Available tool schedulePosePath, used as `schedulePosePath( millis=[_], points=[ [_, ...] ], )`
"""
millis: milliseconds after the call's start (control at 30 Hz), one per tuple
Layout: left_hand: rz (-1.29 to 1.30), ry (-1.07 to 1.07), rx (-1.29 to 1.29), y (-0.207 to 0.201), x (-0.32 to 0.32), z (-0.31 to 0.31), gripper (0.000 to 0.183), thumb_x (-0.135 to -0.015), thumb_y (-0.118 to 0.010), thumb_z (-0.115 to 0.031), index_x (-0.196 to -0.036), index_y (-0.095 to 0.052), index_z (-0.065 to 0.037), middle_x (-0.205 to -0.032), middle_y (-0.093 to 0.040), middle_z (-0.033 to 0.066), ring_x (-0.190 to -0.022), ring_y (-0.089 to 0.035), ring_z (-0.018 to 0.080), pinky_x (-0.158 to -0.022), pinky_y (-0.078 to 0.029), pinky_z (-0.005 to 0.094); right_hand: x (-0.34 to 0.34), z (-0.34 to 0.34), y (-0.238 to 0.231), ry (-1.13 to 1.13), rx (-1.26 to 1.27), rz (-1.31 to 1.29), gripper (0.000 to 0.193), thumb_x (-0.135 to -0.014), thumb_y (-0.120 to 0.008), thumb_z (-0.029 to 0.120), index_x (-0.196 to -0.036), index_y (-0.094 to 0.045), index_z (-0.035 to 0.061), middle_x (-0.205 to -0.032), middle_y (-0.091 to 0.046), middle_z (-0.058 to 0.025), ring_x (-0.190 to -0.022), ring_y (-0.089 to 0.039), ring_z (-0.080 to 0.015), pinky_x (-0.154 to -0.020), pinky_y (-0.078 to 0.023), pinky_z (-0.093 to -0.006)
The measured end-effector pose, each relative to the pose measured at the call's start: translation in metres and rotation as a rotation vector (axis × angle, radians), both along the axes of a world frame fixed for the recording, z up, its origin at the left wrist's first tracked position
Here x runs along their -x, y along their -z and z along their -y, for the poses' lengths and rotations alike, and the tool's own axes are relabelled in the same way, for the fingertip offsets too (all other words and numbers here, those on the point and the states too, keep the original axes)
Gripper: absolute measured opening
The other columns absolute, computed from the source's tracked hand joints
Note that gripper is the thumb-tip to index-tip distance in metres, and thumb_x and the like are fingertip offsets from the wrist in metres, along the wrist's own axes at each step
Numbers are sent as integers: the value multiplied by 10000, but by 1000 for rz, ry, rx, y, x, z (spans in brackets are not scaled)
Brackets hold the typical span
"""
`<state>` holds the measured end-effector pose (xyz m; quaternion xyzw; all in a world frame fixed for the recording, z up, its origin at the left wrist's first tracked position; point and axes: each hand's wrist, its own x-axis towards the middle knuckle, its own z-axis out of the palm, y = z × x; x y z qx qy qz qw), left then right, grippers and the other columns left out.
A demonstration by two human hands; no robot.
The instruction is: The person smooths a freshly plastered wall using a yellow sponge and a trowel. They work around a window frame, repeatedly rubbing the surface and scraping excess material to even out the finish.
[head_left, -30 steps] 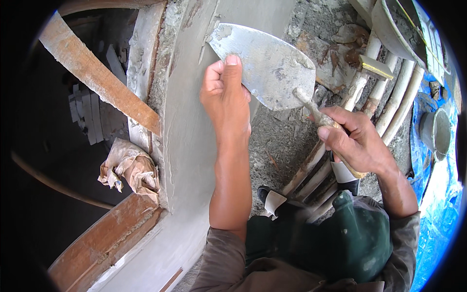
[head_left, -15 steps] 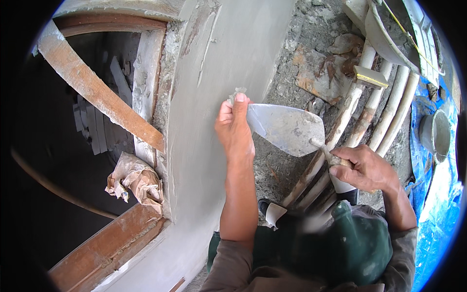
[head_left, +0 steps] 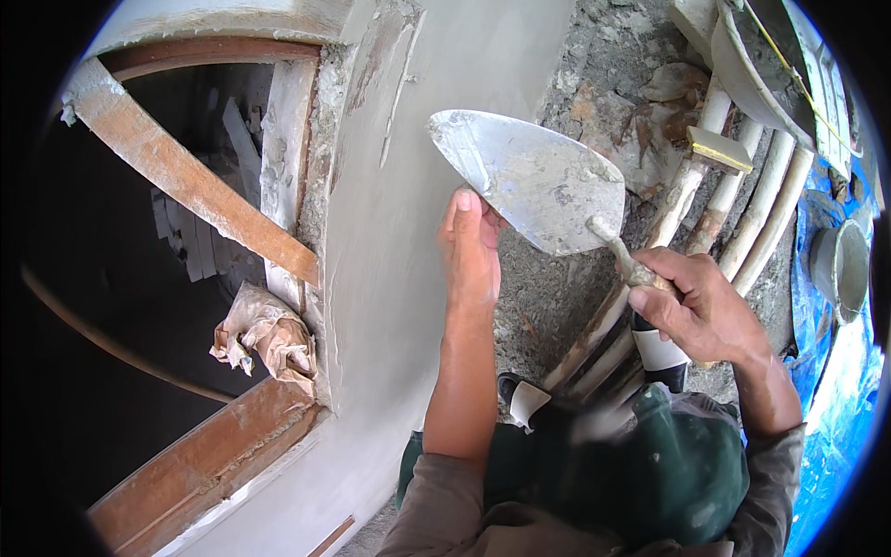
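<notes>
My right hand (head_left: 698, 306) is wrapped round the handle of a pointed trowel (head_left: 557, 186). Its broad grey blade is smeared with mortar and slants up to the left. My left hand (head_left: 473, 246) is raised close under the blade's left edge, thumb up and fingers curled. Part of those fingers is hidden, and whatever they may hold does not show. Just to their left runs a freshly smoothed grey plaster wall (head_left: 390, 269).
A wooden window frame (head_left: 204, 464) with a slanting board (head_left: 186, 167) and crumpled brown paper (head_left: 264, 339) is at left. To the right lie several wooden poles (head_left: 766, 209), a sponge float (head_left: 719, 150), a grey bucket (head_left: 840, 269) and blue sheeting (head_left: 840, 418).
The trowel blade has swung upward and its tip now points to the upper left. My left hand has dropped slightly and moved right; the greyish lump at its fingertips no longer shows.
</notes>
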<state>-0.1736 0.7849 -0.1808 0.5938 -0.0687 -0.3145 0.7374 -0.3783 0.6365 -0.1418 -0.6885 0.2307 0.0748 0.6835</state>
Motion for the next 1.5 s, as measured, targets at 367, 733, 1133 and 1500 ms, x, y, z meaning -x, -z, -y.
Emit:
schedulePosePath(
  millis=[367,733,1133,1500],
  points=[
    [161,-107,-163,-39,-11,0,174,-980,-585,-199,-959,-616,-29,-925,-651,35,-859,-574,85,-825,-456,280,-21,-15,-2,-56,-67,47,434,-952,-585,301,-1190,-579,-62,-640,-569,-62,-504,-567,-118,-495,-450,-285],
    [184,-72,-106,-36,-16,-13,182,-959,-612,-195,-1025,-589,-27,-1011,-647,64,-937,-613,137,-875,-493,312,-22,-25,-5,-33,-93,65,434,-950,-597,284,-1195,-576,-74,-652,-564,-51,-500,-547,-98,-478,-429,-270],
    [208,-122,-132,-31,-10,-36,155,-979,-585,-191,-974,-585,-36,-971,-636,54,-912,-603,124,-856,-500,319,-18,-45,-6,-3,21,164,326,-924,-620,271,-1024,-592,-38,-567,-475,-153,-519,-494,-213,-519,-411,-374],
    [206,-108,-180,-38,4,-36,191,-972,-607,-222,-896,-597,-47,-845,-614,6,-768,-530,68,-712,-438,255,-7,-45,-5,-12,-35,98,388,-933,-604,286,-1094,-604,-68,-613,-544,-98,-513,-538,-177,-506,-434,-316]
  ],
)
